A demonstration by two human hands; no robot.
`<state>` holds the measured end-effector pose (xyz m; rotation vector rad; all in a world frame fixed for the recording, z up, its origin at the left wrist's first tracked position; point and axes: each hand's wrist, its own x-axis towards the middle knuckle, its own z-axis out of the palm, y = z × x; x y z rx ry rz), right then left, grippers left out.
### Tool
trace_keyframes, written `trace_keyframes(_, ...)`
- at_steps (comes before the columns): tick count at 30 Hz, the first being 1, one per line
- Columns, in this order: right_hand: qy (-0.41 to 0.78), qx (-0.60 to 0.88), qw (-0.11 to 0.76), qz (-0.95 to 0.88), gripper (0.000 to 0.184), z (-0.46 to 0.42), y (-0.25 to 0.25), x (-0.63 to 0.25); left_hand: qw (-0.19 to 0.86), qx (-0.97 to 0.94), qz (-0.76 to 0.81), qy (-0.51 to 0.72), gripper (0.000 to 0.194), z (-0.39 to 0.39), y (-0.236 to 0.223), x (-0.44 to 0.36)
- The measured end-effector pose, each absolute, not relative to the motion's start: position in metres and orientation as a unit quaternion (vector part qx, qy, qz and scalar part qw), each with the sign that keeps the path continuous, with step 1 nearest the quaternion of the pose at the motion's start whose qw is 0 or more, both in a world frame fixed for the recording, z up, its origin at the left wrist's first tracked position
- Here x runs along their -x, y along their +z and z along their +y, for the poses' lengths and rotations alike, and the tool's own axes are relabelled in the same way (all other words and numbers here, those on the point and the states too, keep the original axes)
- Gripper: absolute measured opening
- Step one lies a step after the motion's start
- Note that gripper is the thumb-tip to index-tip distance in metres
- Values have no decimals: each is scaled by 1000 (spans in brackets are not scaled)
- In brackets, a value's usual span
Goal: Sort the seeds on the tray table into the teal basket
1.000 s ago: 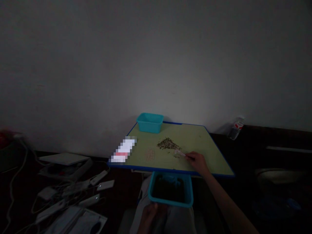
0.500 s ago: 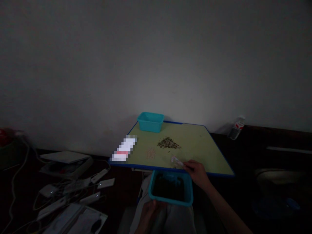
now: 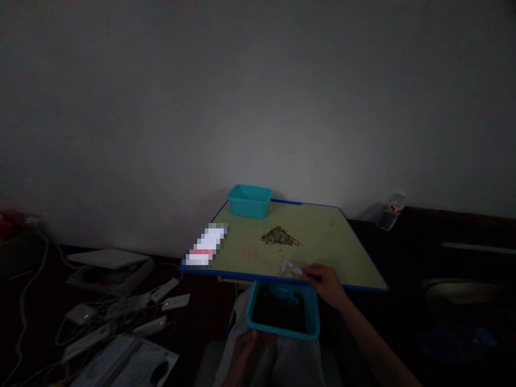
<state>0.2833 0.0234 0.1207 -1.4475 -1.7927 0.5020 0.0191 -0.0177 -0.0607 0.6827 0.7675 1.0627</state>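
My left hand [image 3: 246, 349] grips the near left rim of a turquoise plastic basin [image 3: 282, 334] on my lap; dark material lies inside it. At the table's front edge, my right hand [image 3: 324, 280] pinches one end of a small clear plastic bag with pinkish-white markings [image 3: 291, 268]. The bag's other end lies over the tabletop, just beyond the basin. Farther back on the table is a loose pile of dark and pale seed-like grains [image 3: 279, 236]. Left of the bag is a smaller patch of pale pinkish bits [image 3: 249, 252], too small to name.
A second turquoise basin [image 3: 249, 207] stands at the back left of the blue-edged table [image 3: 330, 242]. A pixelated bright rectangle [image 3: 205, 246] lies at its left edge. Power strips and cables [image 3: 124, 306] clutter the left. A plastic bottle [image 3: 392, 213] leans by the wall at right.
The bag's free end has shifted slightly left and down and looks flatter in my right hand. My left hand and the basin stay in place.
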Motion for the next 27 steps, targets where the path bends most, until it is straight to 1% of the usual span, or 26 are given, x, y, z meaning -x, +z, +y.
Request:
trace_keyframes(3,181,578,395,-691,21,32,117,-286,749,-307,336,482,51,-20,-56,-18)
trace_keyframes(9,95,634,399,-656,24,55,111,-291,750,-307,320,491,47,-20,-51,-19)
trace_keyframes(17,60,657,352,-663,25,71,116,-289,730,-308,361,492,55,-22,-47,-20)
trace_keyframes(22,35,674,334,-658,24,82,116,-293,730,-295,364,498,55,-20,-52,-21)
trace_keyframes(24,40,672,337,-658,24,82,114,-294,724,-300,373,497,57,-19,-54,-22)
trace_keyframes(27,52,666,365,-649,25,76,111,-294,727,-301,374,491,57,-17,-58,-22)
